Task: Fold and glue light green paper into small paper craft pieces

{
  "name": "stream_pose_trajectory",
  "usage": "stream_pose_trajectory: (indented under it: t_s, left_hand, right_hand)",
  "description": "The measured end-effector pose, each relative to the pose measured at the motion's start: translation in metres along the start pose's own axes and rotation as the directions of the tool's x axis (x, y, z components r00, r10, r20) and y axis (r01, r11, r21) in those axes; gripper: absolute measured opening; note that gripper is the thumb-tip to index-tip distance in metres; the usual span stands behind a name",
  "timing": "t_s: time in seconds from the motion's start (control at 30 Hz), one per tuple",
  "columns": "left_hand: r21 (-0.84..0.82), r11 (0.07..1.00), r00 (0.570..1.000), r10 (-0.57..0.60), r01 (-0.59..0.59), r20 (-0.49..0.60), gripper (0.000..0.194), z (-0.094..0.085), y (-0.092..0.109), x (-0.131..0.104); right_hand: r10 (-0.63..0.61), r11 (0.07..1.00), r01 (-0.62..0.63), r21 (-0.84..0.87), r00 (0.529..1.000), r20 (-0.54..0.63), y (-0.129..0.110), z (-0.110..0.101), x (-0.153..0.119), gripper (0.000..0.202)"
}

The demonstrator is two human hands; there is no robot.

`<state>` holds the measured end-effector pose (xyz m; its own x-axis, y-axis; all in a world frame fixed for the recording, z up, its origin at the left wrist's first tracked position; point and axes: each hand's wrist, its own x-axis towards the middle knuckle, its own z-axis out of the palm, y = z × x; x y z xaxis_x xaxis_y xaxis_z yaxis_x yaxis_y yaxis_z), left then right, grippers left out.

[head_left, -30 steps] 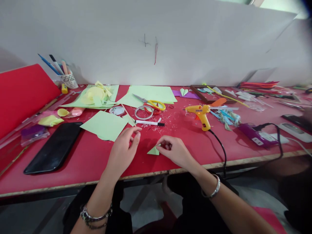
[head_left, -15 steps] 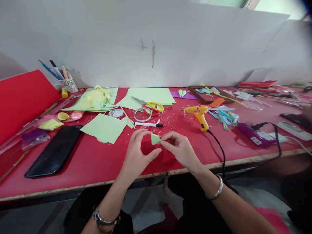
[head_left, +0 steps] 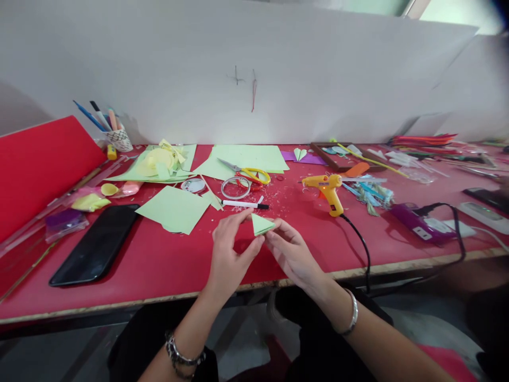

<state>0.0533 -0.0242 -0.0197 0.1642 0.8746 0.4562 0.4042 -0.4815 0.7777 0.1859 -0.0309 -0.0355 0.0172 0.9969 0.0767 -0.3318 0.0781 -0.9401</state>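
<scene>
Between my two hands, just above the red table, is a small folded triangle of light green paper (head_left: 261,225). My left hand (head_left: 233,246) has its index finger at the triangle's upper left and its thumb at the lower edge. At the right corner, my right hand (head_left: 293,248) pinches the paper between thumb and fingers. Beyond them lie a white marker with a black cap (head_left: 244,204) and a square sheet of green paper (head_left: 173,209). A yellow glue gun (head_left: 326,192) rests to the right, its cord running off the table edge.
Yellow-handled scissors (head_left: 250,172) lie on green sheets at the back, near a tape roll (head_left: 235,187). A black phone (head_left: 95,246) is at the left. A purple power strip (head_left: 423,224) and a brown tray (head_left: 350,156) are at the right.
The paper triangle has turned so that a broader face shows. My left thumb has come up to its lower edge. The whole view has shifted slightly.
</scene>
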Motion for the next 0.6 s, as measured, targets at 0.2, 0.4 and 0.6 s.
stream_pose_trajectory:
  t_s: [0.2,0.4,0.6]
  left_hand:
    - [-0.112,0.993,0.999,-0.041,0.039,-0.014,0.054,0.0059,0.0014,-0.0044]
    - [-0.112,0.993,0.998,0.047,-0.042,0.038,0.025,0.0052,0.0014,-0.0014]
    - [-0.155,0.988,1.000,-0.016,0.017,0.009,0.021,0.0077,-0.0002,-0.0014]
  right_hand:
    - [0.058,0.998,-0.058,0.019,0.998,0.012,0.0016,-0.0007,-0.0011,0.024]
    - [0.089,0.994,-0.091,0.061,0.995,0.037,0.0004,-0.0002,-0.0020,0.023]
    - [0.066,0.993,-0.072,0.090,0.995,0.070,-0.0008,-0.0020,-0.0007,0.020]
